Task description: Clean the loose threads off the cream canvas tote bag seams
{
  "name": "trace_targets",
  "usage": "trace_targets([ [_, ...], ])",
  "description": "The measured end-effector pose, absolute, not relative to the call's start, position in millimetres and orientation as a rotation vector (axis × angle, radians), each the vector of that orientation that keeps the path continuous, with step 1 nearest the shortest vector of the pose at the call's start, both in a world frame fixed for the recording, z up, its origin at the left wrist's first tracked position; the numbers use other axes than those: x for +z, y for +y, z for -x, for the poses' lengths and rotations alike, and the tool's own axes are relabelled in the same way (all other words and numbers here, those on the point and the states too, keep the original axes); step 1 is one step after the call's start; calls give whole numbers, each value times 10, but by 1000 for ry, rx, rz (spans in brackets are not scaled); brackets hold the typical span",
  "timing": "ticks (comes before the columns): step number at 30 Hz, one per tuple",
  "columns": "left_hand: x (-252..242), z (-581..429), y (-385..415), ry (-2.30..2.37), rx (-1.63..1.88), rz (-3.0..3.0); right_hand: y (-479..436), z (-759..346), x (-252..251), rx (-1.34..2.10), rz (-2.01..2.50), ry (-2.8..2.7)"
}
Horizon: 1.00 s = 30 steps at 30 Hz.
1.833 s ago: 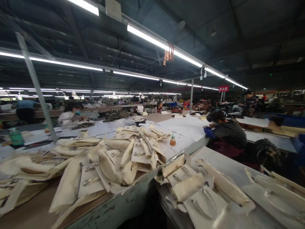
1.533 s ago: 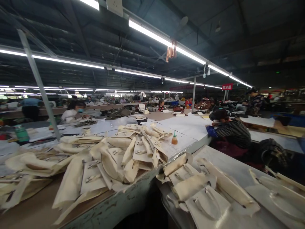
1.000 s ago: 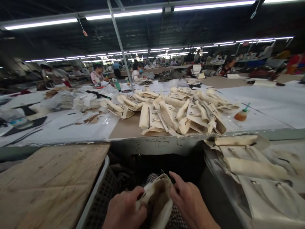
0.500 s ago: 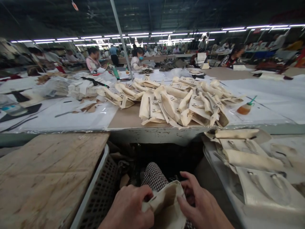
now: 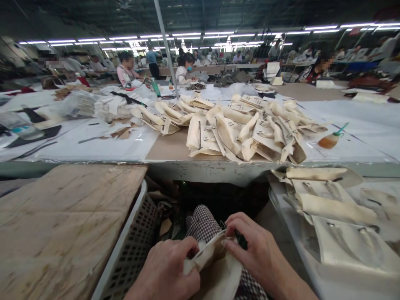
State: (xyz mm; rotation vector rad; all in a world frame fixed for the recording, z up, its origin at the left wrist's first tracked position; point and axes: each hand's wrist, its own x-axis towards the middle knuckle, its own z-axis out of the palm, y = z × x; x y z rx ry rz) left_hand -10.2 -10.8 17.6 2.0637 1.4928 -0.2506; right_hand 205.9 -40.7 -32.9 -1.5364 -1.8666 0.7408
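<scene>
Over my lap is a cream unfinished bag (image 5: pixel 222 273), its mouth facing me and its inside showing. My left hand (image 5: pixel 170 264) is closed around the bag's left edge, thumb and fingers gripping the rim. At the upper right corner of the rim, my right hand (image 5: pixel 258 246) pinches the edge between thumb and fingers. Thin loose threads stick up beside those fingertips; whether the fingers also hold a thread or a small tool, I cannot tell. The lower part of the bag runs out of view.
A heap of similar cream bags (image 5: pixel 225 129) lies on the long table (image 5: pixel 168 150). More cream bags (image 5: pixel 346 237) rest at the right. At the left, a worn board (image 5: pixel 62 225) sits beside a plastic basket (image 5: pixel 133 241). A bottle of amber liquid (image 5: pixel 329 141) stands on the table; people work farther back.
My right hand has moved up and left, its spread fingers closing into a pinch on the bag's rim. My left hand keeps its grip. The camera view has shifted slightly.
</scene>
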Motion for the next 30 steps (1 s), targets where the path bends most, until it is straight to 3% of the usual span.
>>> trace_targets([
  [7,313,191,-138,1466,-155,-1965,-364,-2006,-392,853,1453,-1838],
  [18,123,489,-209,1483,40,-1870,-424,-1989,-243,1239,1312,-1670],
  [30,82,479,-243,1396,193,-1707,-515,-1872,-346,986,1502,-1665],
])
